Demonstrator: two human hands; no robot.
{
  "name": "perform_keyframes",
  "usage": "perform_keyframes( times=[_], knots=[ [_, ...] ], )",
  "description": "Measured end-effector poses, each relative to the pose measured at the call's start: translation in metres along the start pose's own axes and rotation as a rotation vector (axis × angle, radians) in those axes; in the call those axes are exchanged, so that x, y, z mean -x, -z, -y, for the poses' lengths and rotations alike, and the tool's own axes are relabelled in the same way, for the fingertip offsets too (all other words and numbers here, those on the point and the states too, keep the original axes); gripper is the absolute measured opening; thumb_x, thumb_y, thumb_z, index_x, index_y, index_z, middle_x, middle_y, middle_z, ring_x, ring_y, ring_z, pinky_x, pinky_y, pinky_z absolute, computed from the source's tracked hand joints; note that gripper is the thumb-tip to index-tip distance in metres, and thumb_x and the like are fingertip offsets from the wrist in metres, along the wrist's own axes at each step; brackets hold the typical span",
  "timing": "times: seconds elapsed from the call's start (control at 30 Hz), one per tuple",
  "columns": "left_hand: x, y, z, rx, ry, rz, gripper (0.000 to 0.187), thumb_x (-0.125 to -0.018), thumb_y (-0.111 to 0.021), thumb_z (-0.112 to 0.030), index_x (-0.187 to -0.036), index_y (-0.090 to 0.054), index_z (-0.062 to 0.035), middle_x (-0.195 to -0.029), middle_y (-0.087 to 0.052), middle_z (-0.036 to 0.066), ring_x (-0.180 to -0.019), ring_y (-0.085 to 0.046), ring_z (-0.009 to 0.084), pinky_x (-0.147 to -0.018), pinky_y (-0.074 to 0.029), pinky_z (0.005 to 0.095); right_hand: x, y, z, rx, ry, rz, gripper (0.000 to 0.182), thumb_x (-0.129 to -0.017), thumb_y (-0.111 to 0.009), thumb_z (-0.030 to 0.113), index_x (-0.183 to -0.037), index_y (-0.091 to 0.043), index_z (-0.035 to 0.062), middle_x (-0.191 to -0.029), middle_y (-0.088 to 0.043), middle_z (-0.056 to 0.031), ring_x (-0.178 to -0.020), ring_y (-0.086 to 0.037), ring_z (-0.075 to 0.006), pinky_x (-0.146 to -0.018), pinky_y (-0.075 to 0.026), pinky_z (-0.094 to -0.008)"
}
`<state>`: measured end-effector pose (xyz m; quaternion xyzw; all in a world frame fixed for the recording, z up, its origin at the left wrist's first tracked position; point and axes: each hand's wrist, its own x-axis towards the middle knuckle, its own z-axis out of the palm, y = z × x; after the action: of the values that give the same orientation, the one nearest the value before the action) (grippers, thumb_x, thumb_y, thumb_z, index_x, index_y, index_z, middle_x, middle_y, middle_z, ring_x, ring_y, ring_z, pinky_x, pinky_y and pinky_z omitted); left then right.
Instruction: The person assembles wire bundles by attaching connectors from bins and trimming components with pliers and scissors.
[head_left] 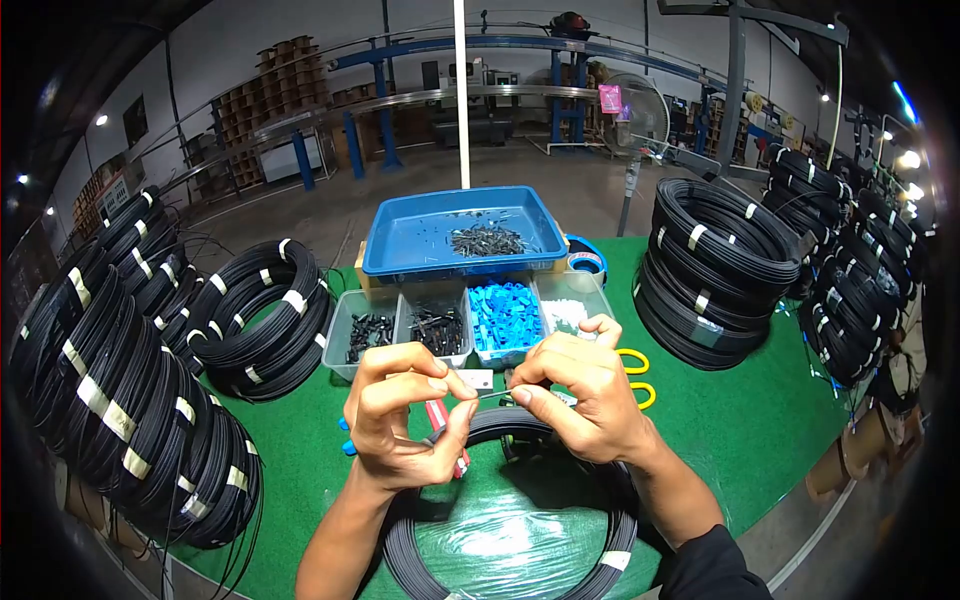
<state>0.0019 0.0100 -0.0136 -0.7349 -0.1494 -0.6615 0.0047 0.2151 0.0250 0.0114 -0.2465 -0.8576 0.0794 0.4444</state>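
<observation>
My left hand [405, 415] and my right hand [580, 390] meet above the front of a coil of black cable [622, 520]. Thumb and forefinger of each pinch a thin cable end [494, 394], which spans the small gap between the fingertips. Fingers hide most of that end. Below and behind my left hand, a red-handled tool [436, 412] shows in part. Yellow scissor handles [652, 398] lie just right of my right hand. The coil rests on the green table surface, with shiny clear film inside its ring.
Behind my hands, clear bins hold black parts [435, 328], blue connectors [505, 318] and white pieces [563, 316]. A blue tray [378, 245] with black scraps stands beyond. Stacked cable coils [150, 420] crowd the left; more coils [715, 275] stand right. Blue tips [347, 447] show by my left hand.
</observation>
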Motion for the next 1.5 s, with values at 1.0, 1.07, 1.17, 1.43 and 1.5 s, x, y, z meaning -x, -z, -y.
perform_keyframes(
  times=[1.0,1.07,1.17,1.43,1.5],
  knots=[
    [-0.014,0.038,0.015,-0.050,-0.015,-0.093,0.054,-0.069,-0.069,0.019,-0.113,-0.047,-0.0023,-0.108,-0.048,0.016,-0.076,-0.064,0.0174,-0.067,-0.052,0.0272,-0.005,0.015,-0.023,-0.162,-0.125,-0.064,0.013,-0.088,-0.064,0.013,-0.086,-0.065,0.0003,-0.079,-0.066,-0.0112,-0.071,-0.061,-0.0257,-0.070,-0.045,-0.0369],
    [-0.015,0.054,0.022,-0.142,0.011,-0.119,0.054,-0.070,-0.068,0.017,-0.116,-0.047,-0.0026,-0.109,-0.047,0.015,-0.079,-0.062,0.0167,-0.071,-0.050,0.0280,-0.005,0.016,-0.021,-0.124,-0.211,-0.029,0.012,-0.088,-0.065,0.012,-0.087,-0.065,0.0000,-0.077,-0.064,-0.0125,-0.070,-0.061,-0.0273,-0.067,-0.046,-0.0385],
    [-0.008,0.069,0.046,-0.257,0.176,-0.059,0.037,-0.076,-0.065,0.009,-0.110,-0.054,-0.0017,-0.105,-0.053,0.011,-0.083,-0.061,0.0155,-0.077,-0.048,0.0274,-0.019,0.017,-0.031,-0.017,-0.104,0.018,0.011,-0.086,-0.066,0.011,-0.086,-0.064,-0.0007,-0.074,-0.062,-0.0110,-0.065,-0.059,-0.0217,-0.061,-0.045,-0.0337],
    [0.002,0.062,0.135,-0.503,0.464,0.601,0.013,-0.077,-0.063,0.000,-0.090,-0.067,-0.0009,-0.089,-0.067,0.014,-0.088,-0.065,0.0321,-0.079,-0.051,0.0416,-0.076,-0.026,-0.065,-0.148,-0.191,0.167,0.017,-0.088,-0.062,0.013,-0.087,-0.062,-0.0034,-0.075,-0.063,-0.0160,-0.068,-0.062,-0.0288,-0.064,-0.047,-0.0384],
    [0.006,0.060,0.155,-0.547,0.422,0.696,0.013,-0.077,-0.064,-0.001,-0.089,-0.067,-0.0015,-0.089,-0.067,0.013,-0.090,-0.065,0.0316,-0.081,-0.051,0.0420,-0.080,-0.037,-0.076,-0.128,-0.193,0.195,0.017,-0.088,-0.061,0.014,-0.087,-0.063,-0.0029,-0.076,-0.063,-0.0176,-0.071,-0.063,-0.0327,-0.066,-0.048,-0.0412]
  ],
)
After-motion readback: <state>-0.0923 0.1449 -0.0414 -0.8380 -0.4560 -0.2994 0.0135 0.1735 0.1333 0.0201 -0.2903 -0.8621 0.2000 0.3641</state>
